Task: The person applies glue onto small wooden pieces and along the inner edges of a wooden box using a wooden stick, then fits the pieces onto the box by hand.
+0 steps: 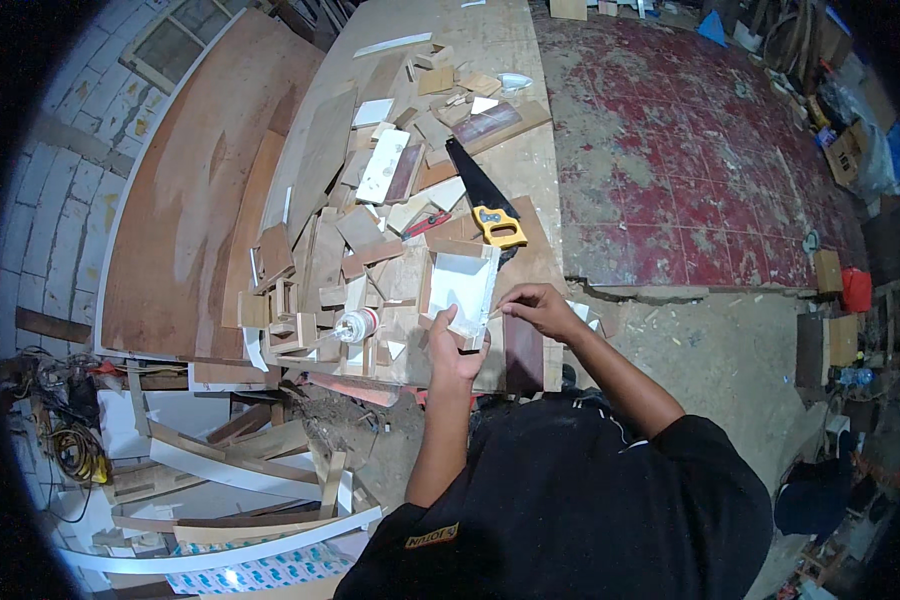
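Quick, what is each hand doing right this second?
Left hand: closed on the near corner of the white-faced square wooden panel.
Right hand: fingers pinching the same panel's right edge.

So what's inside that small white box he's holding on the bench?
The white box shows only bare white inner faces. The left hand and right hand cover its near edge, hiding anything there.

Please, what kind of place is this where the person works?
Most likely a small woodworking workshop. A long workbench is piled with wood offcuts, a hand saw with a yellow handle lies among them, and large plywood sheets lean beside the brick wall.
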`<state>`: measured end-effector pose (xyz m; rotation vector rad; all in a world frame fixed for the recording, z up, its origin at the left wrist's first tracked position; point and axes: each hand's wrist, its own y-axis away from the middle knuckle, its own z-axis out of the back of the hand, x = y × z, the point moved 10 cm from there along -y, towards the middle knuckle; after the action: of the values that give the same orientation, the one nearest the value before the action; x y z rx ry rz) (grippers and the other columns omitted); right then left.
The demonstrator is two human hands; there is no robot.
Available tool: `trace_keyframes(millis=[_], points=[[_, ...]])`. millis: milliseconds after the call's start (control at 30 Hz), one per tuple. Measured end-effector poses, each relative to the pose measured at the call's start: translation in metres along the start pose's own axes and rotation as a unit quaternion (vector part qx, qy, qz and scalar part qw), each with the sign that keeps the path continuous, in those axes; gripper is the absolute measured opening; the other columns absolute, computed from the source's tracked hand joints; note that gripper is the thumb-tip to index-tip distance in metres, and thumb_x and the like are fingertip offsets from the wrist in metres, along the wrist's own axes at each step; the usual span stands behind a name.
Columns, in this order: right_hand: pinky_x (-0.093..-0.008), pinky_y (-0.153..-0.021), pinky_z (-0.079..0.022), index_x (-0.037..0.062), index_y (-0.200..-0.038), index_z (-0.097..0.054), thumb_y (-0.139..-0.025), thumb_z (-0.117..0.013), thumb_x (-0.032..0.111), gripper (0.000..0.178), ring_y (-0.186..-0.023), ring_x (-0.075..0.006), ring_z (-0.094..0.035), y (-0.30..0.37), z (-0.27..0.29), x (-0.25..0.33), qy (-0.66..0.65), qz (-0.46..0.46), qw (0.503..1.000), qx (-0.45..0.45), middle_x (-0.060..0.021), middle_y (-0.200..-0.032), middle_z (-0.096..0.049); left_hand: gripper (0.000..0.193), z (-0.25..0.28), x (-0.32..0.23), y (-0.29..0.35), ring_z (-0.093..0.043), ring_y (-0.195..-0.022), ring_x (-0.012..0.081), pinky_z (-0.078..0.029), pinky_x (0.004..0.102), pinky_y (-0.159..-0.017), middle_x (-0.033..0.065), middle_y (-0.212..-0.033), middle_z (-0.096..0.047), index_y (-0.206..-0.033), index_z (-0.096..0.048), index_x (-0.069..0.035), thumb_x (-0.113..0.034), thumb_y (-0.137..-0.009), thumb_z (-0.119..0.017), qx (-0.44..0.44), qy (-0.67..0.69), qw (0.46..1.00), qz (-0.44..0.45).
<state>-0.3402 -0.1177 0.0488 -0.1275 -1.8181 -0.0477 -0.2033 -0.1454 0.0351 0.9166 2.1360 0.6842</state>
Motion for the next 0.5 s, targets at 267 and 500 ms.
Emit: trace_keyframes(millis=[267,500], points=[[-0.0239,-0.07,-0.046,0.0002,-0.09,-0.061,-0.086,-0.06,0.01,0.011,-0.075,-0.0087,-0.055,0.013,0.002,0.004,-0.068,-0.011,0.996,-0.048,-0.0019,-0.084,-0.061,0.031,0.007,-0.003,-0.001,-0.054,-0.087,0.0189,-0.041,0.0357,-0.07,0.002,-0.096,-0.059,-0.106,-0.053,-0.014,-0.025,-0.078,-0.059,-0.017,0.006,1.0,0.003],[-0.023,-0.064,-0.043,0.003,-0.087,-0.06,-0.087,-0.06,0.013,0.01,-0.069,-0.0073,-0.051,0.02,-0.038,-0.021,-0.094,-0.057,0.993,0.048,0.0007,-0.076,-0.056,0.028,-0.003,-0.004,-0.004,-0.055,-0.08,0.0202,-0.043,0.0375,-0.068,0.0048,-0.094,-0.06,-0.107,-0.053,-0.012,-0.025,-0.082,-0.054,-0.01,0.022,0.999,-0.029]])
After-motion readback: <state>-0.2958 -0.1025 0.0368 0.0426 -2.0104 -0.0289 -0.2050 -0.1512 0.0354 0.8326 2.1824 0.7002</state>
